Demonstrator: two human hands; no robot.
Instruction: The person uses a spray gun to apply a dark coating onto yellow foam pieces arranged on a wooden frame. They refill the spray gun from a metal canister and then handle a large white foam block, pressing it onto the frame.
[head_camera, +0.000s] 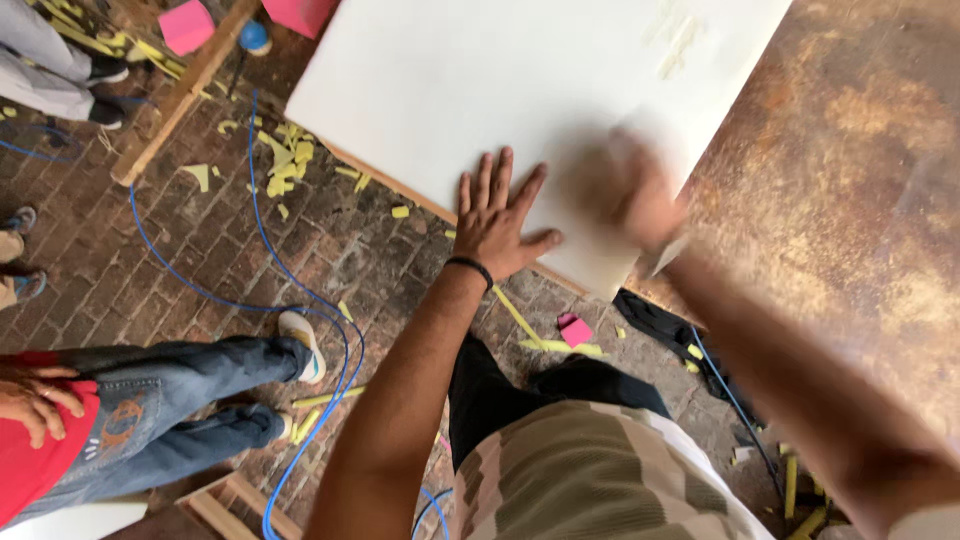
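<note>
- Flat, the left hand (497, 218) presses splayed fingers, gripping nothing, on the white foam sheet (500, 90) near its 6 o'clock edge.
- At 3 o'clock of it, the right hand (632, 196) is motion-blurred on the sheet; grip unclear.
- Beyond, rusty brown tabletop (860, 180); brick floor (180, 250) at 9 o'clock with blue cable (200, 290), yellow scraps (285, 160).

The left hand (497, 218) lies flat on the white sheet (480, 80), fingers spread; ahead of its fingertips the sheet is bare. Just right of it the blurred right hand (635, 195) blocks passage along the sheet's near edge. Behind the left wrist the brick floor (200, 270) is open but littered with yellow scraps (285, 160) and a blue cable (300, 300). Farther left, a seated person's legs (190, 390) block the way. Right of the right hand lies a bare rusty surface (850, 200).
</note>
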